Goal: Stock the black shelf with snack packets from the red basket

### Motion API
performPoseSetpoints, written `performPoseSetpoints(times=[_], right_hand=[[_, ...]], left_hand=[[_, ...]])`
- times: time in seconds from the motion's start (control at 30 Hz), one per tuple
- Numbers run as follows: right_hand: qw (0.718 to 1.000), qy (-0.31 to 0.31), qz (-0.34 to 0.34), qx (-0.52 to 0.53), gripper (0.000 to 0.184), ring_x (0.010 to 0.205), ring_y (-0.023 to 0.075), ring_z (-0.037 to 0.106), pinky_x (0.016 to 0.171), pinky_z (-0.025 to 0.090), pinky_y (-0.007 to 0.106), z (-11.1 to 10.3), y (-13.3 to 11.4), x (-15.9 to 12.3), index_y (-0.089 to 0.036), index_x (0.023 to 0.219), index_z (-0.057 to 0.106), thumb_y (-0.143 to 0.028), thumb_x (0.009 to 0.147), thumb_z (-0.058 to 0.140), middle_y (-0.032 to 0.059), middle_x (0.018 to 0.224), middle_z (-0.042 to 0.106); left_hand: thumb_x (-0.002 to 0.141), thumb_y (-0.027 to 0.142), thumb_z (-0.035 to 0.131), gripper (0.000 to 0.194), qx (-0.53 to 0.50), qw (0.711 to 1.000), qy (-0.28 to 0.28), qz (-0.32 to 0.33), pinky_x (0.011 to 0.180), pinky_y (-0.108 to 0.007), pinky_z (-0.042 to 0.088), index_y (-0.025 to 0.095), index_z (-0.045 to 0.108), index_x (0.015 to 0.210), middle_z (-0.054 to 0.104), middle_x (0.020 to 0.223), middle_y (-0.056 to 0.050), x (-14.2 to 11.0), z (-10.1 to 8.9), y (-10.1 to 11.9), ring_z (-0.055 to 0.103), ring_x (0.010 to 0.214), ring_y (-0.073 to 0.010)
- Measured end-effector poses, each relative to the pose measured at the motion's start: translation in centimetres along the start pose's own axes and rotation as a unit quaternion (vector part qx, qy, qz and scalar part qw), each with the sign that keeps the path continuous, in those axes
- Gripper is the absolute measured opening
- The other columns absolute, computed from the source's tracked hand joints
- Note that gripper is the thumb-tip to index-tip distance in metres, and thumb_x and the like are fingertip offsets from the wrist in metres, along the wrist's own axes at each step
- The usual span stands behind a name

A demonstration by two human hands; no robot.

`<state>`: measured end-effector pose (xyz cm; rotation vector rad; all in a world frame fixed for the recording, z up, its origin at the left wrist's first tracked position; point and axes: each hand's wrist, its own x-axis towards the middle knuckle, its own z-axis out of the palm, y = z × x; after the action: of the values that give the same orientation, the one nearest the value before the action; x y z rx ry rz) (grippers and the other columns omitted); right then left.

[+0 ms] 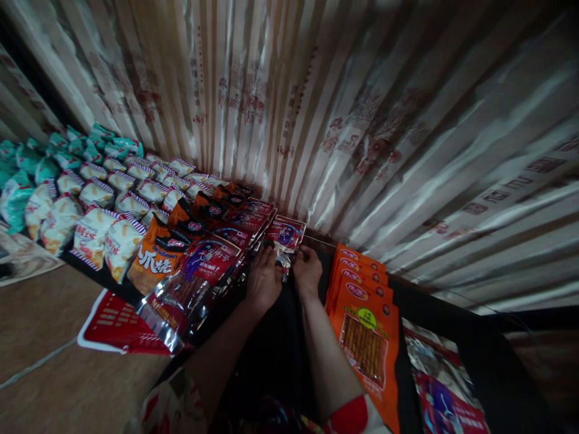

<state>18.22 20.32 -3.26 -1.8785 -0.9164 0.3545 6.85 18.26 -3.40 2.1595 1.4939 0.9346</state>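
Note:
A red and silver snack packet lies at the back of the black surface, close to the curtain. My left hand is closed at its lower left side, and my right hand pinches its lower right edge. Part of the packet's silver lower end is hidden by my fingers. Just left of my left hand are overlapping rows of similar red snack packets with clear windows. To the right of my right forearm, several orange snack packets overlap in a column.
Orange and black bags, white striped bags and green bags stand in rows at left. Below them is a red basket on the floor. Another red and silver packet lies at right. A pleated curtain hangs behind.

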Motion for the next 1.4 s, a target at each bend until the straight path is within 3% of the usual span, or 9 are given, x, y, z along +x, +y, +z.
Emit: performPoseSetpoints(times=[0.37, 0.8, 1.07, 1.4], right_hand=[[0.997, -0.035, 0.002, -0.063, 0.031, 0.074, 0.0184, 0.064, 0.069, 0.048, 0.029, 0.1, 1.2, 3.2, -0.015, 0.098, 0.064, -0.028, 0.073, 0.052, 0.0086, 0.087, 0.07], [0.994, -0.09, 0.048, -0.023, 0.024, 0.046, 0.0121, 0.057, 0.048, 0.045, 0.021, 0.9, 1.9, 4.4, -0.019, 0.088, 0.068, -0.031, 0.071, 0.053, -0.0016, 0.054, 0.064], [0.996, -0.082, 0.023, -0.013, 0.021, 0.047, 0.0128, 0.057, 0.052, 0.046, 0.024, 0.6, 2.5, 4.0, -0.02, 0.075, 0.069, -0.031, 0.07, 0.051, -0.0016, 0.055, 0.065], [0.998, -0.045, 0.035, -0.006, 0.026, 0.051, 0.016, 0.06, 0.052, 0.047, 0.026, 1.1, 2.9, 3.2, -0.019, 0.078, 0.069, -0.033, 0.07, 0.049, 0.0013, 0.057, 0.066]], left_hand=[[0.081, 0.012, 0.044, 0.044, -0.015, 0.999, -0.016, -0.023, 0.108, -0.041, 0.032, 0.007, 0.048, 0.124, 0.049, 0.132, -0.015, 0.2, -0.4, 0.6, 0.035, 0.129, -0.0242], [0.079, 0.01, 0.044, 0.042, -0.032, 0.999, -0.021, -0.021, 0.107, -0.042, 0.033, 0.009, 0.051, 0.121, 0.051, 0.13, -0.014, 0.3, -0.6, 0.4, 0.039, 0.127, -0.0236], [0.078, 0.009, 0.045, 0.04, -0.039, 0.999, 0.002, -0.016, 0.106, -0.043, 0.035, 0.01, 0.053, 0.118, 0.053, 0.127, -0.014, 0.3, -0.4, 0.4, 0.04, 0.126, -0.0237], [0.079, 0.008, 0.044, 0.036, -0.033, 0.999, 0.009, 0.006, 0.106, -0.043, 0.035, 0.008, 0.056, 0.113, 0.054, 0.126, -0.014, 0.4, -0.5, 0.5, 0.038, 0.128, -0.0245]])
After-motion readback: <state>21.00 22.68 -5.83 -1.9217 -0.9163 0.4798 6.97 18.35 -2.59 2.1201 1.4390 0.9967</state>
